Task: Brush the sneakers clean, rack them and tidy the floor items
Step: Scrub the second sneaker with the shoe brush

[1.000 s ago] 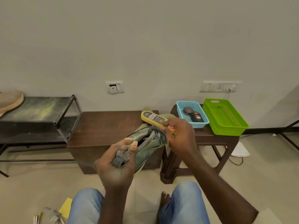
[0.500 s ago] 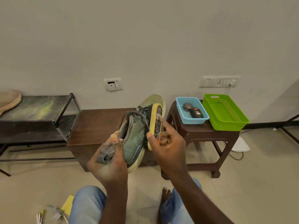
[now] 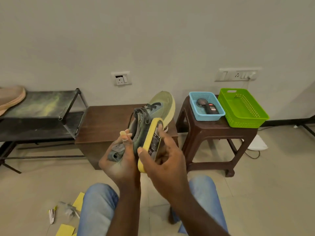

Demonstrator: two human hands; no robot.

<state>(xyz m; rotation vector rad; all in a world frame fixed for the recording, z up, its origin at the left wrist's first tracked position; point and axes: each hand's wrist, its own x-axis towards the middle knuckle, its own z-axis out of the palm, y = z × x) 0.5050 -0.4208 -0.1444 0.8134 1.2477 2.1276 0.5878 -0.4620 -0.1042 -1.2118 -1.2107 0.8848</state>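
A grey-green sneaker (image 3: pixel 154 109) with a pale yellow-green sole is held up in front of me, toe pointing away and up. My left hand (image 3: pixel 119 160) grips it by the heel. My right hand (image 3: pixel 163 160) holds a yellow brush (image 3: pixel 150 142) with a printed label on its back, pressed flat against the sneaker's right side. A tan shoe (image 3: pixel 11 97) lies on the top shelf of the black metal rack (image 3: pixel 51 106) at the left.
A low brown wooden table (image 3: pixel 105 123) stands behind the sneaker. To its right a brown plastic stool (image 3: pixel 213 132) carries a blue basket (image 3: pixel 207 106) with polish items and a green basket (image 3: pixel 242 108). Yellow paper scraps (image 3: pixel 65 229) and small litter (image 3: pixel 68 208) lie on the floor by my knees.
The sneaker has been tilted up from lying low to toe-up. The brush has moved from its top down along its right side toward the heel.
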